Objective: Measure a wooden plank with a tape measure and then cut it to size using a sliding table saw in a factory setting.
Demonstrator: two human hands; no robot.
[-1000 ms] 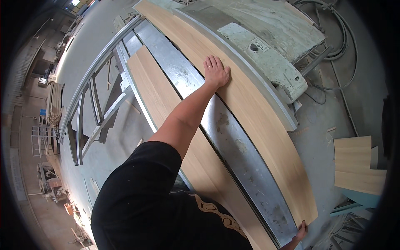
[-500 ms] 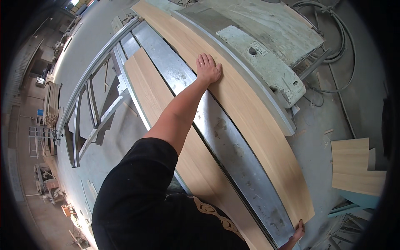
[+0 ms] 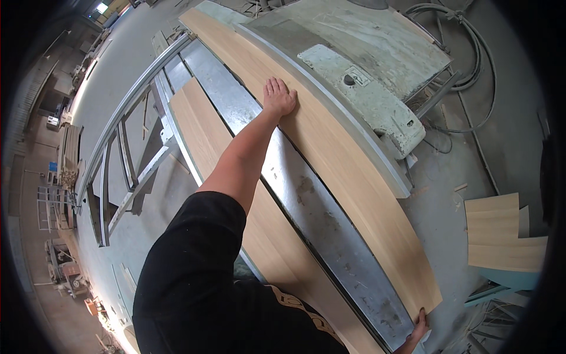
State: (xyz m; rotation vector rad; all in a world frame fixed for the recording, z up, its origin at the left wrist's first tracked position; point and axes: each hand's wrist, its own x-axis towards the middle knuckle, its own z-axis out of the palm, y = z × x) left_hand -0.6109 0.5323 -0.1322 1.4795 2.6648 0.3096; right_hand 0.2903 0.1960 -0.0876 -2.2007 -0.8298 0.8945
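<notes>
L grip [image 3: 279, 97] unclenched on board [image 3: 359, 189] w/ fence [image 3: 365, 141] alongside; R grip [image 3: 419, 328] at end, can't tell if clamped.

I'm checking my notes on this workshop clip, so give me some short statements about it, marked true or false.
1. The left hand lies palm down on the board beside the metal fence. True.
2. The right hand is at the far end of the fence-side board. False: it is at the near end.
3. A metal strip shows between two boards. True.
4. The visible sleeve is white. False: it is black.
5. Both hands touch the same board. True.
</notes>
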